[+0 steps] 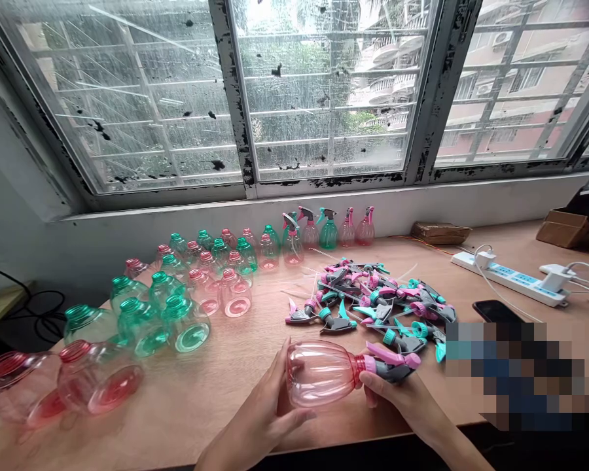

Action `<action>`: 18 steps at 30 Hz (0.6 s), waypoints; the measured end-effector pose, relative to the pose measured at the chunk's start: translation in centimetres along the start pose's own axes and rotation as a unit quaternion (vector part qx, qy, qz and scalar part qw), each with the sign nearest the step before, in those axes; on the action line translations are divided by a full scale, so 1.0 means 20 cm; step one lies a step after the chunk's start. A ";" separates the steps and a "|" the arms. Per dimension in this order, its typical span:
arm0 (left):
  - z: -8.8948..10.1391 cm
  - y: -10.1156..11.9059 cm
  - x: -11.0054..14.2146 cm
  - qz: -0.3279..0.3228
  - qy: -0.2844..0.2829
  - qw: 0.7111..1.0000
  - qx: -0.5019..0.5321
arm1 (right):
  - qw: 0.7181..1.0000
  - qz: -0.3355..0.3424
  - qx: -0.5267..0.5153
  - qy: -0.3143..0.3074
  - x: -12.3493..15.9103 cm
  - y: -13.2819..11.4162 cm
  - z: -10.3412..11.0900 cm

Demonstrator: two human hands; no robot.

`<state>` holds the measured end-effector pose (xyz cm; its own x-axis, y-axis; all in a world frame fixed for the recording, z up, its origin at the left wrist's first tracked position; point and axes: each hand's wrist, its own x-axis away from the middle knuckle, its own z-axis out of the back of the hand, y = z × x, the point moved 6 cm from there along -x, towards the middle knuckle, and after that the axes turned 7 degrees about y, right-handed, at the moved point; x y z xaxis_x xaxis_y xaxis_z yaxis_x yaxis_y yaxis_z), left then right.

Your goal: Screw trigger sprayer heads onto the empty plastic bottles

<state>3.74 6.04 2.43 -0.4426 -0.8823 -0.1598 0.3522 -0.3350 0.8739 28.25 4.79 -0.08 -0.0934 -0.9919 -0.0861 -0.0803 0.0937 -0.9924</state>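
Note:
A clear pink spray bottle [320,374] lies on its side in the air above the table's front edge, its base to the left. My left hand [260,415] cups the base end, with the thumb along the underside. At the neck, my right hand [397,396] grips the collar of a pink and grey trigger sprayer [392,365], which sits on the bottle's mouth. Just beyond my hands is a heap of loose trigger sprayers [373,294] in pink, teal and grey. Several open-topped pink bottles [235,292] and green bottles [185,322] stand to the left.
Along the wall stand several bottles with sprayers fitted, among them a green one [328,233]. A power strip [510,278] with plugs and cables, a dark phone [497,311] and a brown package [440,233] lie to the right. A blurred patch covers the right front.

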 end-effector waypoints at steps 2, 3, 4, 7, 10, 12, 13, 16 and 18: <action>0.00 -0.01 0.00 -0.014 -0.002 1.000 -0.001 | 1.000 0.002 0.015 -0.002 0.00 0.00 0.00; 0.00 -0.02 -0.01 -0.022 -0.003 1.000 -0.005 | 1.000 0.004 0.023 -0.003 0.00 -0.01 0.00; 0.00 -0.03 -0.01 -0.030 -0.002 0.999 -0.013 | 1.000 0.004 0.028 -0.005 0.00 -0.01 0.00; -0.01 -0.02 0.00 -0.050 -0.004 0.998 -0.034 | 1.000 -0.004 0.023 -0.013 0.01 -0.02 -0.01; -0.01 -0.01 0.00 -0.050 -0.009 0.998 -0.020 | 0.999 -0.006 0.016 -0.039 0.01 -0.03 -0.03; 0.00 0.01 0.01 -0.045 -0.010 0.999 0.000 | 0.998 -0.003 0.010 -0.055 0.01 -0.04 -0.04; 0.00 0.01 0.00 -0.041 -0.009 0.999 0.006 | 0.998 0.001 0.009 -0.062 0.01 -0.05 -0.05; 0.00 0.01 0.00 -0.035 -0.008 0.999 0.017 | 0.997 0.018 0.034 -0.071 0.00 -0.06 -0.05; 0.00 0.00 0.00 -0.038 -0.006 0.999 0.027 | 0.996 0.022 0.047 -0.070 0.00 -0.06 -0.05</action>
<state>3.88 6.06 2.47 -0.4760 -0.8511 -0.2216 0.2718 -0.3820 0.8833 27.42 4.73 1.16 0.0445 -0.9899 -0.1344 0.0146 0.1352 -0.9907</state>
